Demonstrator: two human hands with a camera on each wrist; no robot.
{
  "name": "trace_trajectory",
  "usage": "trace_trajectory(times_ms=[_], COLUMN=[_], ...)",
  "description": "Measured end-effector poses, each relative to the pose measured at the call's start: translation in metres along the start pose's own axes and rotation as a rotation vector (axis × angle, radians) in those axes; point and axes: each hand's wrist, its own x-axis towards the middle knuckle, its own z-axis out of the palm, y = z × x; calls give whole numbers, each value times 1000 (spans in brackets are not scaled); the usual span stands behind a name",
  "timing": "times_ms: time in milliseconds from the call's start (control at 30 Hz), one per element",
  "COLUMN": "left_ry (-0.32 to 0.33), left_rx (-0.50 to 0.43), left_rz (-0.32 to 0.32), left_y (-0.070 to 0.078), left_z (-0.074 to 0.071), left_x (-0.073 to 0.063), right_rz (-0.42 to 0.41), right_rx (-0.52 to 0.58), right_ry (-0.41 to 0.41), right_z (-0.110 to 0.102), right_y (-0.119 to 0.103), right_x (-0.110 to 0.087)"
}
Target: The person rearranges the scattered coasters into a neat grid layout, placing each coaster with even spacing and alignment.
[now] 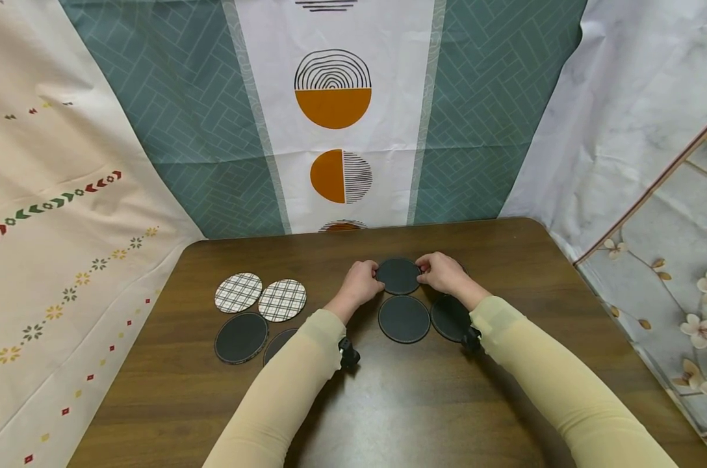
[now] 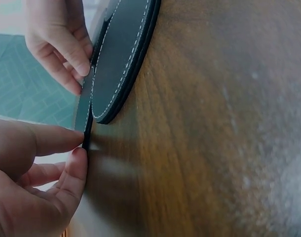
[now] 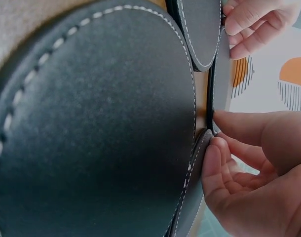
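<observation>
Down on the table (image 1: 388, 416), the held disc (image 1: 398, 276) sat just behind the near disc (image 1: 404, 319); my left hand (image 1: 360, 284) and right hand (image 1: 443, 271) pinched its opposite edges; one side pushing harder, I reckoned, could skew it onto the near disc.

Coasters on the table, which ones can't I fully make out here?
Head view: the left sleeve hides part of one dark coaster.
Head view: the right sleeve covers part of the near-right coaster.
Head view: the right hand hides most of the far-right coaster.
Right wrist view: left and bottom edges crop the nearest coaster.
Left wrist view: the top edge crops the closest coaster.
</observation>
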Motion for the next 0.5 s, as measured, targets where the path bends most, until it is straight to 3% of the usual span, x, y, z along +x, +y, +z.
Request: trace_trajectory(times_ms=[500], left_ry=[-17], left_rx=[6], left_rz=[-20], left_y=[-1], left_z=[1], left_x=[2], right_rz=[0], right_rx=[-4], right_ry=[-16], right_z=[-1], right_y=[-1], right_x=[0])
